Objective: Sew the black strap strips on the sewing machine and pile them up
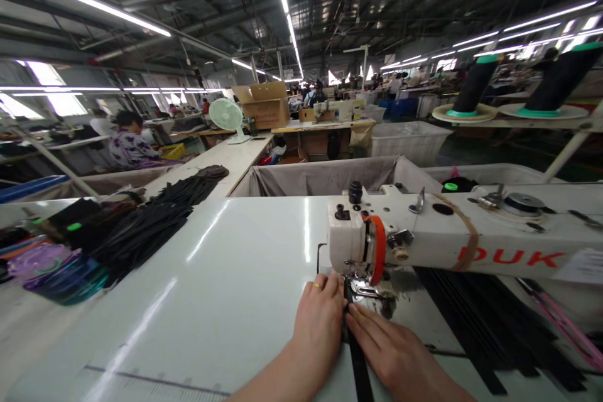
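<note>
The left hand (320,317), wearing a gold ring, is resting with its fingers bent and drawn together, their tips touching the left edge of a narrow, flat black fabric strip (360,370). The right hand (400,345) is lying lower and flatter, fingers straight and close, their tips meeting the strip's right edge. Both thumbs are hiding, so I cannot tell whether either hand is pinching the strip or only pressing it.

The strip is running between the hands, from the near edge of the view up to the metal foot of a white sewing machine with red lettering (351,239). The machine's head is standing just beyond the fingertips, limiting room on the far side, and its long arm is reaching right.

To the left, the glossy white counter (245,264) is offering broad room as far as a heaped pile of black strips (146,232). Its far edge is bordering a grey cloth-lined bin (325,177). On the right, room is tightening: a fanned bundle of black strips (490,320) is lying beyond the right hand, with a long pink-handled tool (570,326) beside it.
</note>
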Action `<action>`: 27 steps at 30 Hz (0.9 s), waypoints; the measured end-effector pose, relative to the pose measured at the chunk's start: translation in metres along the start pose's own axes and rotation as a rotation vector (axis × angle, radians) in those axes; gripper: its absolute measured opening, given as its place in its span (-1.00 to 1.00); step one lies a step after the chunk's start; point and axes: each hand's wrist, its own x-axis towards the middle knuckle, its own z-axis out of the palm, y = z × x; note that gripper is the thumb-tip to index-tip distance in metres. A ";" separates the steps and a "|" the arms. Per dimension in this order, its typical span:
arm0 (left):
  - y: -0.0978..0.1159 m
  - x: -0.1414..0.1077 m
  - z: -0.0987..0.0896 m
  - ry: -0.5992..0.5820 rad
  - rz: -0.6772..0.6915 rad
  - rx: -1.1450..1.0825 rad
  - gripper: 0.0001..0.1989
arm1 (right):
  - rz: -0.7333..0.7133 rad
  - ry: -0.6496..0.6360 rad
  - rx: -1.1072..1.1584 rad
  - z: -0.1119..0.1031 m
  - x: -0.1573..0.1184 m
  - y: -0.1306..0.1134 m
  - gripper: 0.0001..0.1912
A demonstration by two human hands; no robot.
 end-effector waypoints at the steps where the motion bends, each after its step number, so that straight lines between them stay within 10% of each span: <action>1: 0.000 -0.001 0.000 0.002 -0.001 0.000 -0.76 | 0.010 0.008 0.007 0.000 0.000 0.000 -0.56; 27: -0.007 -0.010 -0.014 0.042 0.032 -0.265 -0.78 | 0.141 -0.306 0.394 -0.024 0.020 0.025 -0.68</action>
